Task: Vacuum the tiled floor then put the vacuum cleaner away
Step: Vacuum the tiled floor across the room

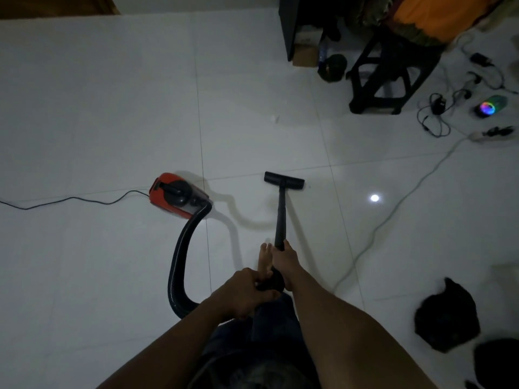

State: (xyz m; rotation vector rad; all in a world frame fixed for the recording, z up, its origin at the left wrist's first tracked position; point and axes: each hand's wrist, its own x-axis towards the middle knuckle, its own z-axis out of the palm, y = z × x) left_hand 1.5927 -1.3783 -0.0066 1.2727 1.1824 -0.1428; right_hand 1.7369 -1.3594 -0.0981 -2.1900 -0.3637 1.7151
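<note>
A red and black vacuum cleaner (175,196) sits on the white tiled floor (112,108), left of centre. Its black ribbed hose (179,265) loops down and round to the wand's end. The black wand (280,217) runs forward to a flat floor head (284,180) resting on the tiles. My left hand (247,293) grips the hose end at the base of the wand. My right hand (286,262) grips the wand a little further up. A bare foot (265,256) shows just left of the wand.
The vacuum's black power cord (70,199) trails left. A white cable (393,211) crosses the floor to a power strip (486,134) at right, among tangled chargers and a glowing speaker (488,106). A black stool (387,68) stands at back right. Dark cloth (446,318) lies at lower right.
</note>
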